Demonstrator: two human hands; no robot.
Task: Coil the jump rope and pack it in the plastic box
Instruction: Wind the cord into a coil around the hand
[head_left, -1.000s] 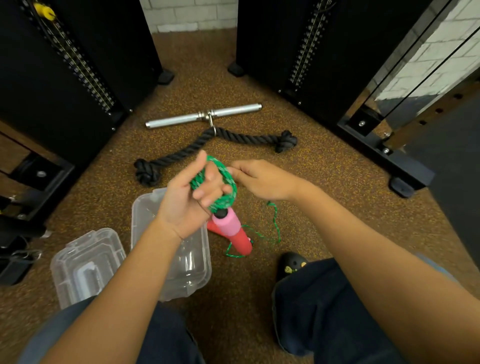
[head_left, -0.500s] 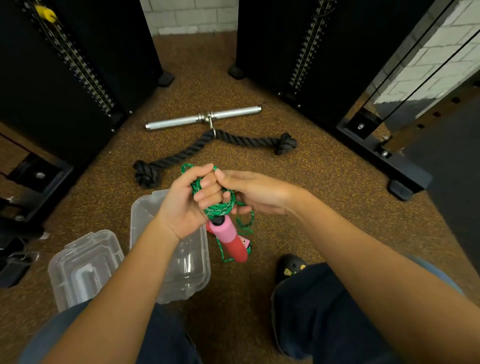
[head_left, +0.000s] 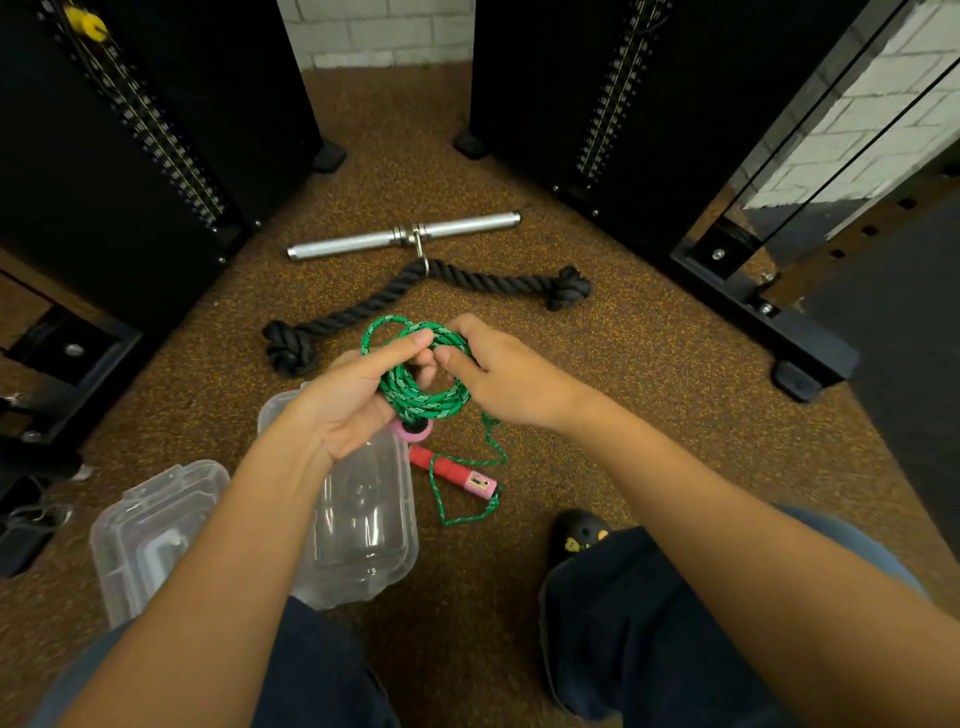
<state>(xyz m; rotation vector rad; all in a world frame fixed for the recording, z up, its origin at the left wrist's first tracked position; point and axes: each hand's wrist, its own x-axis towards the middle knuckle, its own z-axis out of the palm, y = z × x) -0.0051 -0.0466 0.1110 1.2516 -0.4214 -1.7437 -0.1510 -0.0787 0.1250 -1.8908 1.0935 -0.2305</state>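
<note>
Coiling green jump rope (head_left: 422, 400) at frame centre: left hand (head_left: 358, 400) clasped through the bundle, one pink handle (head_left: 413, 429) tucked beneath its palm; right hand (head_left: 506, 379) pinching the loops from the right. Uncoiled tail trailing down from the right hand to the red handle (head_left: 451, 470) on the floor, just right of the open plastic box (head_left: 363, 519), long axis slanting down-right. Right hand nearer that loose end, so probably drawing it up next. Box lid (head_left: 150, 535) lower left.
</note>
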